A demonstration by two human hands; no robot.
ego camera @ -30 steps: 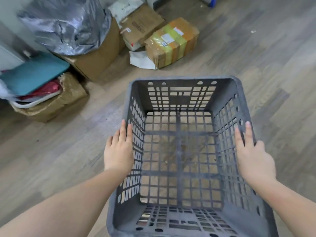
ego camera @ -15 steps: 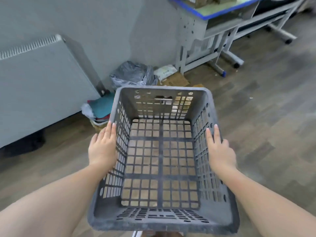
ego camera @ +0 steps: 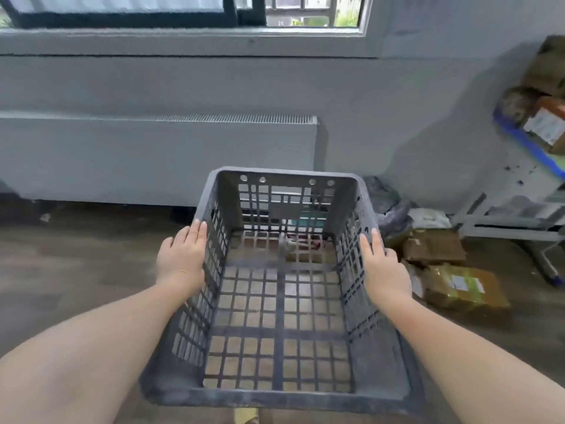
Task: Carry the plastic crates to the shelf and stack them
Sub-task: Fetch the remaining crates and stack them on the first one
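Observation:
A grey plastic crate with latticed walls and floor hangs in front of me, empty, held off the wooden floor. My left hand presses flat against the outside of its left wall. My right hand presses flat against the outside of its right wall. The crate is clamped between the two palms, fingers pointing forward. No shelf for stacking is clearly in view.
A long white radiator cover runs along the wall ahead under a window. At the right lie cardboard parcels and bags on the floor, beside a white metal table with boxes on it.
The crate has risen off the floor between my hands and my view has lifted and swung left, from the floor parcels to the radiator and window.

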